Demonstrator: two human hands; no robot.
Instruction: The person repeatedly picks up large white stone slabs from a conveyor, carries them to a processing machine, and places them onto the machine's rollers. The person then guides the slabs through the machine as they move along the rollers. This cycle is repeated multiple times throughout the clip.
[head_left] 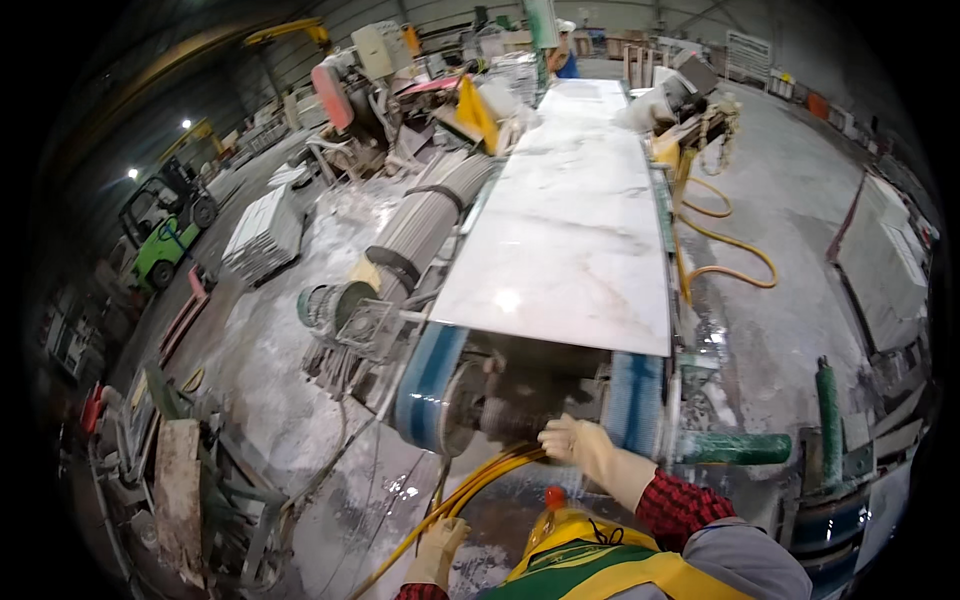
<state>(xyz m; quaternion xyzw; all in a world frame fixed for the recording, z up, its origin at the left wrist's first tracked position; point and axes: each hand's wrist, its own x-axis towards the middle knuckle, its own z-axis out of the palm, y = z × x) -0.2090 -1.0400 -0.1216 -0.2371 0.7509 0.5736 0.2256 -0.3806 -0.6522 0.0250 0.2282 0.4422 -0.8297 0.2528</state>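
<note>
Both my hands wear cream work gloves. My right hand (582, 446) is closed at the end of a bend in a yellow hose (490, 473), just in front of the conveyor's roller (520, 412). Lower and to the left, my left hand (436, 552) is curled against the same hose, which runs past it to the lower edge; its fingers show only in part. Beyond my hands, a long white marble slab (575, 215) lies on the conveyor, over its left blue belt (432, 385) and right blue belt (636, 400).
A motor (340, 308) and a grey ribbed cover (425, 225) flank the conveyor on the left. Another yellow hose (735, 270) loops across the floor at right. Stacked slabs (265, 235), a green forklift (160, 245) and a scrap pile (180, 490) stand left. A person (567, 65) is at the far end.
</note>
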